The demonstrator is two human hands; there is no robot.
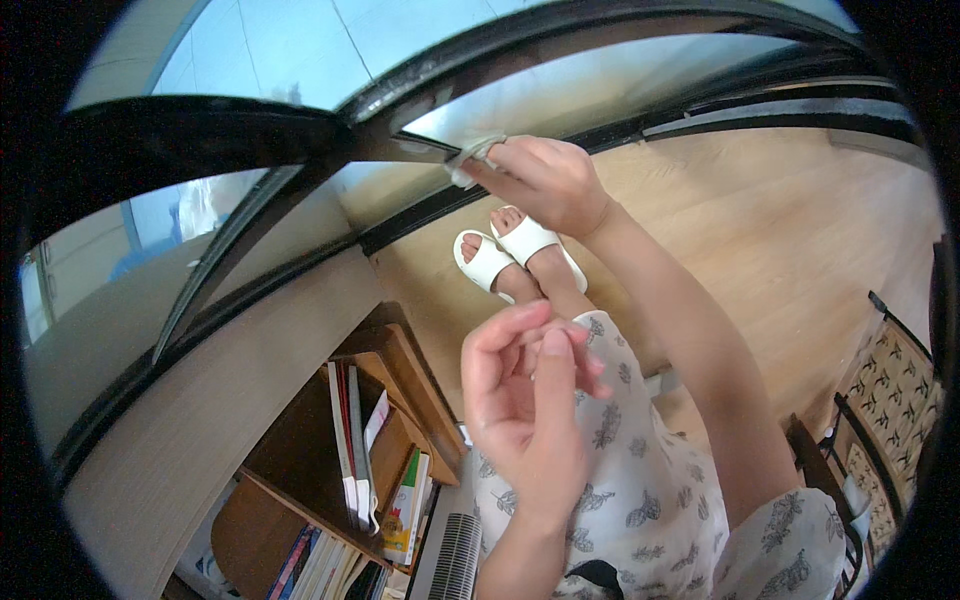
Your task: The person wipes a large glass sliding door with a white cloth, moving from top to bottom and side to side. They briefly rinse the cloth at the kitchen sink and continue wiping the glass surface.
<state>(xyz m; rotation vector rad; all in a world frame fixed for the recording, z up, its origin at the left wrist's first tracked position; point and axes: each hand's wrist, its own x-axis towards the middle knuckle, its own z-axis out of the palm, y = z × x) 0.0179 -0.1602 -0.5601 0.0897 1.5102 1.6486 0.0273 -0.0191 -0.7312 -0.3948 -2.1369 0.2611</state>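
Observation:
My right hand (551, 180) is stretched forward and grips a crumpled, pale cloth or wipe (474, 159), pressed against the dark frame (420, 146) of a glass door or window. Glass panes (420, 187) lie on both sides of that frame. Nearer to me, my left hand (529, 397) is raised in front of my body with its palm up and its fingers curled towards the thumb. Whether something small lies between those fingertips, I cannot tell.
A wooden shelf (289, 502) with books and folders (405, 510) stands at the lower left, beside a grey ribbed object (454, 555). White sandals (484, 262) are on my feet on the wood-look floor (712, 202). A chair with patterned fabric (889, 382) is at the right.

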